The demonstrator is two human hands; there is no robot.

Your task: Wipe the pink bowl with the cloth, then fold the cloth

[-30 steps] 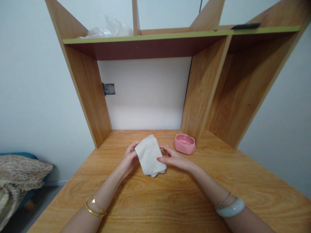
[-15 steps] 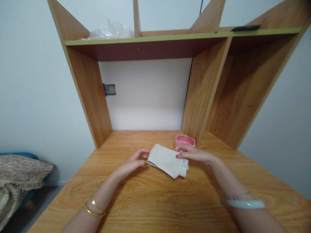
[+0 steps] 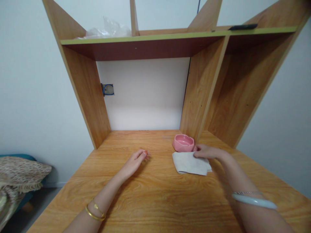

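Note:
A folded pale grey cloth (image 3: 190, 164) is by the right side of the desk, its upper edge pinched in the fingers of my right hand (image 3: 204, 151). Just behind the cloth stands a pink ashtray (image 3: 183, 144) with angular sides and notches in its rim. The fingers of my right hand come close to the ashtray's right side; whether they touch it I cannot tell. Left of the cloth, my left hand (image 3: 136, 161) hovers low or rests on the wood, fingers curled together with nothing visible in them.
The wooden desk (image 3: 155, 200) carries a hutch with upright panels (image 3: 204, 94) and a shelf (image 3: 155, 37) above. A clear plastic bag (image 3: 107, 29) and a dark flat object (image 3: 243, 27) lie up there. An uncovered socket box (image 3: 108, 89) shows in the back wall.
The cloth has moved right in my right hand, turning straighter and coming in front of the ashtray. My left hand is now apart from it, its fingers drawn together.

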